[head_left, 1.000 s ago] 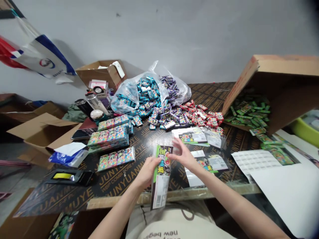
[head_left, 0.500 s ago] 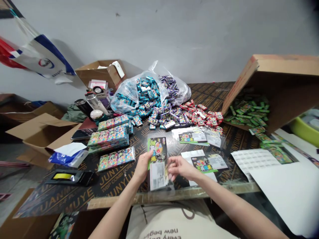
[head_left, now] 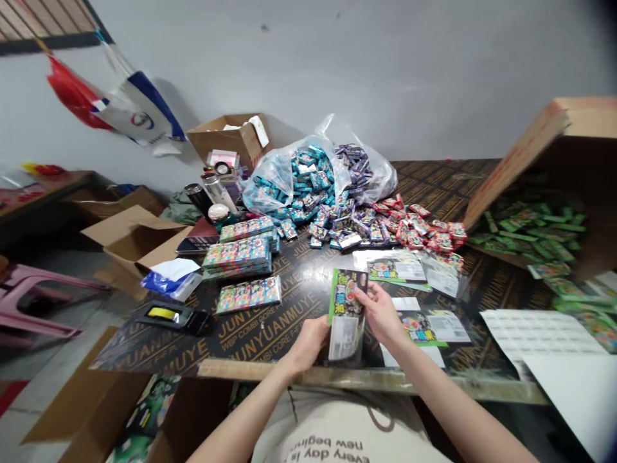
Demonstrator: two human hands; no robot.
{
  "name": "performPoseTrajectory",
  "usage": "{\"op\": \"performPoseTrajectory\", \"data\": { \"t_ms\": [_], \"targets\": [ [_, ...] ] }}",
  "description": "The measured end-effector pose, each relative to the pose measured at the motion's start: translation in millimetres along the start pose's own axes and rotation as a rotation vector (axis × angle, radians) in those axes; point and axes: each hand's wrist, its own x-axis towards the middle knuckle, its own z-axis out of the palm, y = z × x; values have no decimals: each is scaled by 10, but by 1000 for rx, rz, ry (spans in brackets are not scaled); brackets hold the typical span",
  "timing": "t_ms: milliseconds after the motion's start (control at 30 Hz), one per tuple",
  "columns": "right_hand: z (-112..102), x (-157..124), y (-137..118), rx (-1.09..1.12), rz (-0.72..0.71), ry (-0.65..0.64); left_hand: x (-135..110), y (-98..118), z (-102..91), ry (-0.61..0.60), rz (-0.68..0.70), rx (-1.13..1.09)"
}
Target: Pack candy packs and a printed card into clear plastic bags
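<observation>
A printed card packet [head_left: 348, 305], black and green with a pale label at its lower end, is held tilted up near the table's front edge. My left hand [head_left: 311, 341] is closed on its lower left edge. The fingers of my right hand [head_left: 383, 313] pinch its upper right side. Similar printed packets [head_left: 398, 268] lie flat just beyond my right hand, and another packet [head_left: 424, 326] rests on white paper beside my right wrist. Left of my hands sit bundles of wrapped small boxes [head_left: 248, 294] and a taller stack of them [head_left: 238, 256].
Loose small blue, purple and red boxes [head_left: 417, 231] spread from clear plastic bags [head_left: 270, 186] at the back. A tipped carton [head_left: 513, 167] at right spills green boxes [head_left: 535, 231]. A tape dispenser [head_left: 168, 315] sits front left, white label sheets [head_left: 544, 334] at right.
The packet has been raised from lying flat to a tilt. My right hand, loose beside it before, now grips its upper right side. The camera view has turned to the left.
</observation>
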Motion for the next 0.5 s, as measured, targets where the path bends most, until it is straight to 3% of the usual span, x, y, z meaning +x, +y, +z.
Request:
{"op": "performPoseTrajectory", "data": {
  "t_ms": [67,100,133,200,267,300,367,433,500],
  "targets": [
    [-53,29,-70,41,-28,48,-14,-209,-242,248,-153,21],
    [-82,40,-106,49,-36,67,-24,-315,-412,416,-231,103],
    [-107,47,-136,50,-39,77,-39,-412,-600,510,-257,161],
    [-131,47,-161,45,-30,58,-69,-543,-958,620,-274,220],
    [-106,31,-132,40,-19,13,-78,-569,-1168,672,-271,232],
    [-74,21,-102,39,-19,-8,-70,-542,-1186,682,-263,226],
    [16,6,-32,37,-26,-41,-33,-419,-1039,642,-225,184],
    [120,2,26,46,-34,-64,12,-236,-719,497,-167,27],
    [203,7,51,74,-60,-49,48,-38,-372,250,-129,-320]
  ]
}}
